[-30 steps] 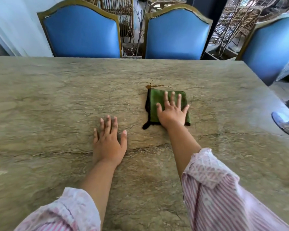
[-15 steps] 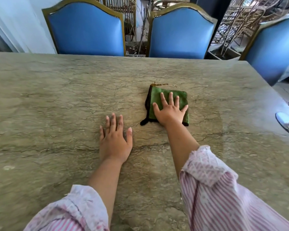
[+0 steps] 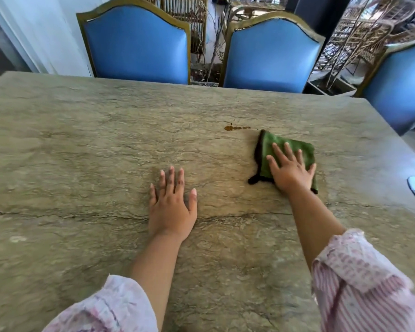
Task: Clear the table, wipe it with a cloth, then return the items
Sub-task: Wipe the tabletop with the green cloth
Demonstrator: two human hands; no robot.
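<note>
Cloth (image 3: 288,146) on table (image 3: 82,152). Right hand (image 3: 291,172) flat on cloth. Left hand (image 3: 170,209) left of cloth, nearer, on table. Spill (image 3: 235,127) just behind-left of cloth. Chair (image 3: 271,53) behind cloth, past table edge.

Matt veined stone table (image 3: 82,164); fuzzy green cloth (image 3: 290,147).

Across the far edge stand the left blue chair (image 3: 137,46) and middle blue chair (image 3: 271,53); right blue chair (image 3: 403,87) at the right end; wicker furniture (image 3: 359,27) beyond.

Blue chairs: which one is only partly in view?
The right blue chair, cut by the frame's edge; the left chair and middle chair show whole backs.
</note>
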